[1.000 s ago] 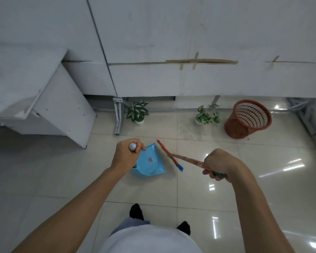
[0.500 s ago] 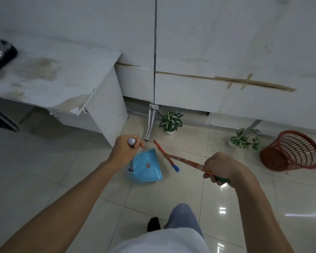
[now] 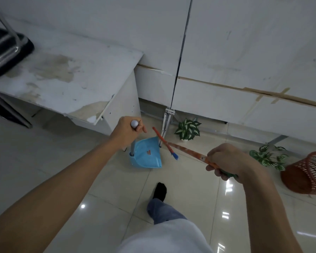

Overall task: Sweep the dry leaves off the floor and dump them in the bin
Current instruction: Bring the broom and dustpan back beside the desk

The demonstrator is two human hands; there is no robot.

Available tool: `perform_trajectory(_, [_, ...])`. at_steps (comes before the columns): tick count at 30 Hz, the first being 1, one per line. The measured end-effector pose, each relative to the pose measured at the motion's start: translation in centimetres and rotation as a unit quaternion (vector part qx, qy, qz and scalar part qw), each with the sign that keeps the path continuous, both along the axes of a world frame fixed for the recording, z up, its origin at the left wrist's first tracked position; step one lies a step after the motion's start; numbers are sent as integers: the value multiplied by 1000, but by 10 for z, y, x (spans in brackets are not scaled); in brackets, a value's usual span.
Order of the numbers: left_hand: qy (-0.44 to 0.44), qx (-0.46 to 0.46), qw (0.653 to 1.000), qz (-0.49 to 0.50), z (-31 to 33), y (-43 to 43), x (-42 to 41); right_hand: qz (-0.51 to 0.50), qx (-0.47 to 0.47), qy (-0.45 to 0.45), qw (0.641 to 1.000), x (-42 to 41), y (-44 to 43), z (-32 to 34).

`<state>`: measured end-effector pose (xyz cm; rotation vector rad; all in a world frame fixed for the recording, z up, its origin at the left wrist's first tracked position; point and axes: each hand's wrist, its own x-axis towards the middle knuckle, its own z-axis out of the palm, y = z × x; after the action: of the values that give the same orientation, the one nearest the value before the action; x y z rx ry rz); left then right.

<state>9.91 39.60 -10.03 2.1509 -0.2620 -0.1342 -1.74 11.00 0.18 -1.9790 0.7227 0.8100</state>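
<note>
My left hand (image 3: 127, 131) grips the white-capped top of the upright handle of a blue dustpan (image 3: 146, 156), which hangs just above the tiled floor. A small reddish-brown leaf (image 3: 148, 152) lies inside the pan. My right hand (image 3: 226, 161) holds the orange handle of a broom (image 3: 190, 152); its orange head with blue bristles at one end sits right of the pan. A red-brown mesh bin (image 3: 310, 172) lies tilted on its side at the far right edge.
A worn white desk (image 3: 66, 79) stands at the left, close to the dustpan, with a black chair (image 3: 5, 52) upside down on it. Two small potted plants (image 3: 187, 129) (image 3: 268, 157) sit along the white partition wall. My leg and black shoe (image 3: 160, 191) are below the pan.
My view has swung left and I have stepped forward: the desk is now closer and larger, the bin has slid to the right edge. Both hands keep their grips.
</note>
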Motion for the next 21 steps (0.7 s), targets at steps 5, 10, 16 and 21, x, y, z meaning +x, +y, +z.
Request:
perform_trajectory(5, [-8, 47, 995, -87, 6, 6, 60, -18, 19, -7, 1000, 55, 11, 5])
perform_trajectory(10, [-23, 95, 988, -121, 6, 6, 108, -20, 21, -14, 999, 99, 24, 6])
perform_trajectory(16, [-12, 84, 988, -126, -5, 16, 152, -75, 37, 0, 996, 136, 53, 3])
perform_trajectory(21, [4, 68, 984, -166, -21, 21, 189, -137, 45, 11, 989, 161, 85, -2])
